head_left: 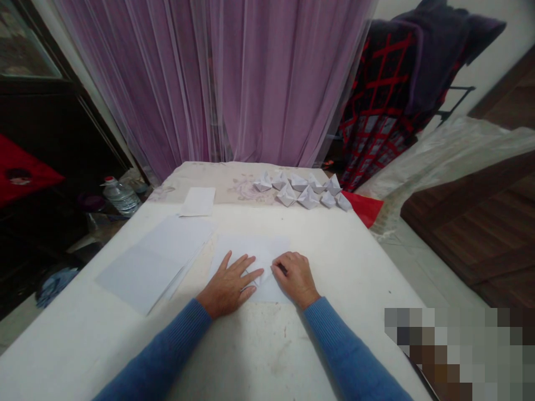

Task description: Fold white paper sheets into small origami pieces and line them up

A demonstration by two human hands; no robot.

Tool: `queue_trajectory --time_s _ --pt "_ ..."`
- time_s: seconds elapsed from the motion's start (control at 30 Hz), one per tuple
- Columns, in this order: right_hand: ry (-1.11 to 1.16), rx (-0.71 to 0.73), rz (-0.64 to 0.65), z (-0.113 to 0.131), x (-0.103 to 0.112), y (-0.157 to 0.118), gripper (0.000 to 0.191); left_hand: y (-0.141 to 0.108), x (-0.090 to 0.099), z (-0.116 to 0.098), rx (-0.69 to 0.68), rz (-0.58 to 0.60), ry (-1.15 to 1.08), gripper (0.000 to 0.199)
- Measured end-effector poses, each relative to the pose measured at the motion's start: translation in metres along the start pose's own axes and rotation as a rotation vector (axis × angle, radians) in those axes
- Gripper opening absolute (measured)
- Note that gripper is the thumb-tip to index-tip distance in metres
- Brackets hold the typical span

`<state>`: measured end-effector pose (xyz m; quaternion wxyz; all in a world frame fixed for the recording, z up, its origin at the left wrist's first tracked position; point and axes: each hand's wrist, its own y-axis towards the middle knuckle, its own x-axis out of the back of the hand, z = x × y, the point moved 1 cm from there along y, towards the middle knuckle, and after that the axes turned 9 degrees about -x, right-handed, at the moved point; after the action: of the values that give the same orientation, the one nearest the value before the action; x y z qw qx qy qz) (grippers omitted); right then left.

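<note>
A small folded white paper (258,280) lies on a larger flat white sheet (271,293) near the middle of the table. My left hand (229,283) rests flat over the folded piece with its fingers spread, covering much of it. At the right edge of that paper, my right hand (296,277) is curled, thumb and forefinger pinched together on it. White on white makes the paper's outline hard to follow there. Toward the back right stand several folded paper boats (308,197) in two rows.
Left of my hands lies a stack of white sheets (154,259), with a smaller stack of paper (199,201) behind it. A red cloth (364,208) hangs at the table's right edge. Beyond the left edge stands a plastic bottle (121,196); purple curtains (276,83) hang behind.
</note>
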<state>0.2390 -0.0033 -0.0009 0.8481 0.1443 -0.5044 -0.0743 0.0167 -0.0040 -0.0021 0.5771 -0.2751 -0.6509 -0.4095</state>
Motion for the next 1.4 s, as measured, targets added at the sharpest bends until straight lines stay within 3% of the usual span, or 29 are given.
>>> queue_trajectory --time_s 0.37,0.8,1.07,1.4 --pt "0.039 0.273 0.091 0.006 0.002 -0.005 0.018 0.001 -0.001 -0.002 0.039 -0.030 0.007 0.044" --pt "-0.042 0.281 0.088 0.010 0.005 -0.006 0.018 0.001 -0.001 0.000 0.002 -0.019 0.000 0.046" --pt "-0.113 0.336 0.101 0.021 0.001 -0.018 0.030 0.001 -0.005 0.000 0.002 -0.030 0.017 0.048" --pt "-0.204 0.225 0.150 0.034 0.005 -0.023 0.039 0.001 -0.007 0.000 0.013 -0.036 0.036 0.048"
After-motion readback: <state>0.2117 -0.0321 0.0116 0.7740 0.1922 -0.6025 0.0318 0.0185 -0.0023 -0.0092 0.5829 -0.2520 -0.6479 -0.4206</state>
